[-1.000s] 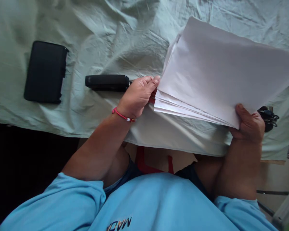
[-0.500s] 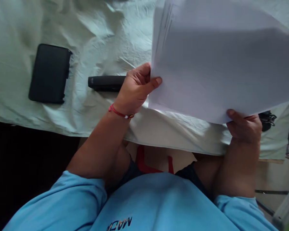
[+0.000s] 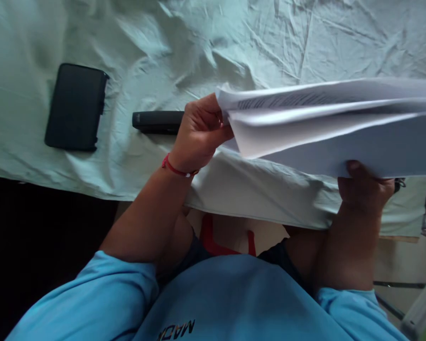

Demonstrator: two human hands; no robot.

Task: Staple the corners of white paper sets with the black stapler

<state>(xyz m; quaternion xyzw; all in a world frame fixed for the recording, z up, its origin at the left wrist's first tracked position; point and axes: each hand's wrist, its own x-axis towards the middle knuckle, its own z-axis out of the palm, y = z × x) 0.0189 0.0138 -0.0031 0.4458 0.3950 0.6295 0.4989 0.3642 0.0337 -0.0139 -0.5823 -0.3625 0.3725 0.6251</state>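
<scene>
Above the near edge of the table (image 3: pixel 92 180), in the head view, both hands hold a stack of papers (image 3: pixel 341 137) in the air. The left hand (image 3: pixel 199 132) pinches the left corner of the stack with closed fingers. The right hand (image 3: pixel 365 187) grips the near right edge from below, the thumb on top. Half a second ago the sheets stood almost upright and faced the camera; now they are tipped nearly flat, so only their edges and a line of print show. The sheets fan apart, so the stack seems not yet squared. A stapler (image 3: pixel 158 121) lies just left of the left hand, a black case (image 3: pixel 74 108) further left.
</scene>
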